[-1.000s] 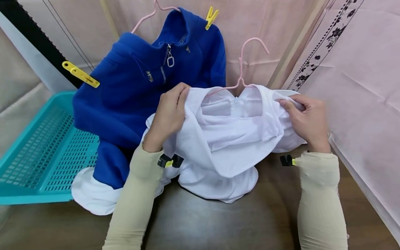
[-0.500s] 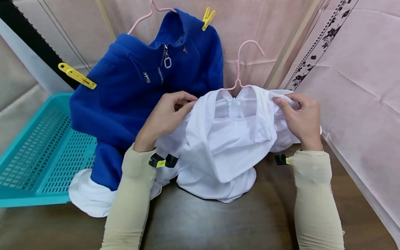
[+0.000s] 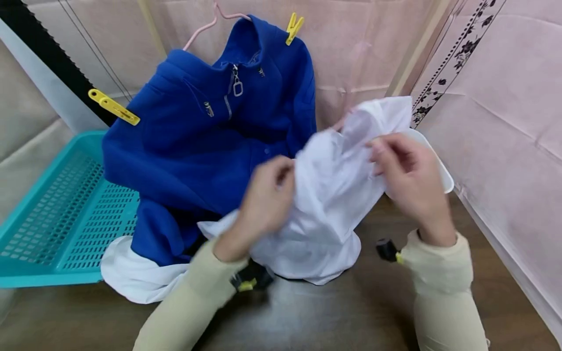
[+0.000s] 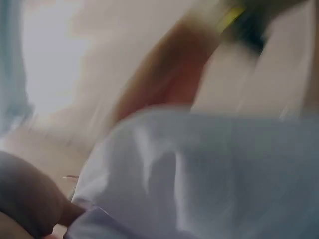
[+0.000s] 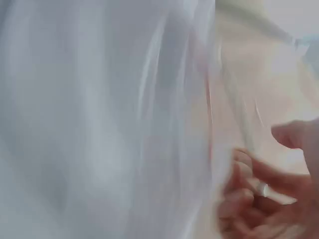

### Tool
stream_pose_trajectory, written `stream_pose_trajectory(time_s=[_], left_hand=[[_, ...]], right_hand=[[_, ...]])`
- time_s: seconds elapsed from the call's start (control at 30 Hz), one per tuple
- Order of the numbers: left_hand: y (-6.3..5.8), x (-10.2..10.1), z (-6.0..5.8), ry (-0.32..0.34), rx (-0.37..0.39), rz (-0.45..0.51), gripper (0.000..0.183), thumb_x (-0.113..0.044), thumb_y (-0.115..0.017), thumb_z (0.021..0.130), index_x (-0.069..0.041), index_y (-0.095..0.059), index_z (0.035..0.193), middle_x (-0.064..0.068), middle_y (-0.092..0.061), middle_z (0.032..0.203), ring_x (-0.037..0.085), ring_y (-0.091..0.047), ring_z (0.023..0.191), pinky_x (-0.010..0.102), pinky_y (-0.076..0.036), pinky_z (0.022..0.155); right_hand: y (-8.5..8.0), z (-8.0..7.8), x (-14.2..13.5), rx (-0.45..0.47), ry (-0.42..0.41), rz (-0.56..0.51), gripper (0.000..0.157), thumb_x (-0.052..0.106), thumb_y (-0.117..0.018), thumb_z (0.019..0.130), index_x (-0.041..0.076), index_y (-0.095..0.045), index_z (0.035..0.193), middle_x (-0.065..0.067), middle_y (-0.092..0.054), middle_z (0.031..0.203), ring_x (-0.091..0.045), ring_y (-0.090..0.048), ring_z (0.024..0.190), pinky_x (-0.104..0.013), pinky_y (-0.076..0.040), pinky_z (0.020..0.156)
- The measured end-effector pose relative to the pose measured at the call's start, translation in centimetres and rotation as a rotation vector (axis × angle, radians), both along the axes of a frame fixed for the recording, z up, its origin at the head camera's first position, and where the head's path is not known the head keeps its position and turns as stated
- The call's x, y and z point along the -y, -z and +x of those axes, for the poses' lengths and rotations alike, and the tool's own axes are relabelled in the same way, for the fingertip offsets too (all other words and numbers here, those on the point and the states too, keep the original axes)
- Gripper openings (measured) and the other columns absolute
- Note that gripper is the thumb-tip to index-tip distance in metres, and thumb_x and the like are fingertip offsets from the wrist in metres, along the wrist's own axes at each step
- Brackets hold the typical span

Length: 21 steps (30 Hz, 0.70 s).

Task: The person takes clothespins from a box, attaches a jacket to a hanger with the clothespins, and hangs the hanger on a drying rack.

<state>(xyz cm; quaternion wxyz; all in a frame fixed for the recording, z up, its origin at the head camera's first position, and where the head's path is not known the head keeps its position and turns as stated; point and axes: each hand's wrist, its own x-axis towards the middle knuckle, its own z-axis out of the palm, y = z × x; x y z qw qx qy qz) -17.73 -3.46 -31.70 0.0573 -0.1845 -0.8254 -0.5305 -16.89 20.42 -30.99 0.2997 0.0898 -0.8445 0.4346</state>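
Note:
A white shirt (image 3: 327,195) hangs turned and bunched on a pink hanger (image 3: 344,114), whose hook is blurred. My left hand (image 3: 268,195) pinches the shirt's left side with thumb and finger; in the left wrist view the white cloth (image 4: 199,169) fills the lower part. My right hand (image 3: 412,175) is just off the shirt's right side, fingers loosely bent. In the right wrist view the thumb (image 5: 289,134) stands apart from the fingers, with no cloth between them. A blue zip-neck sweatshirt (image 3: 197,156) hangs behind, to the left.
A teal basket (image 3: 72,278) stands at the left. Yellow clothespins (image 3: 115,109) hold the sweatshirt's shoulders. A white container's rim (image 3: 441,168) shows behind my right hand. The brown table (image 3: 329,317) runs along the front; pink cloth (image 3: 496,146) covers the walls.
Both hands drew the white shirt round, so its open neck no longer faces me and its cloth is bunched. My right hand has let go of it; my left hand moved down and right.

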Motion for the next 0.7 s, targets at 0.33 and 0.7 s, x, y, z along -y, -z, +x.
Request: stream_pose_trajectory(time_s=[0.33,0.7], left_hand=[[0.2,-0.2,6.7,0.514,-0.084,-0.262,0.021,-0.029,-0.043,0.103,-0.016,-0.057,0.111,-0.007,-0.058,0.092,0.003,-0.054,0.085,0.019,-0.046,0.076],[-5.0,2.6,-2.1,0.201,-0.431,-0.364,0.059,-0.018,-0.056,0.097,-0.013,-0.027,0.148,0.005,-0.033,0.148,0.015,-0.036,0.129,0.03,-0.041,0.101]], right_hand=[[-1.5,4.7,2.9,0.345,-0.295,-0.008,0.011,0.011,-0.058,0.094,0.002,-0.054,0.099,-0.008,-0.059,0.09,-0.013,-0.059,0.075,-0.022,-0.051,0.062],[-2.1,9.3,-0.2,0.122,-0.655,0.142,0.029,-0.016,-0.06,0.081,0.009,-0.057,0.096,0.009,-0.048,0.077,0.001,-0.046,0.062,-0.016,-0.036,0.051]])
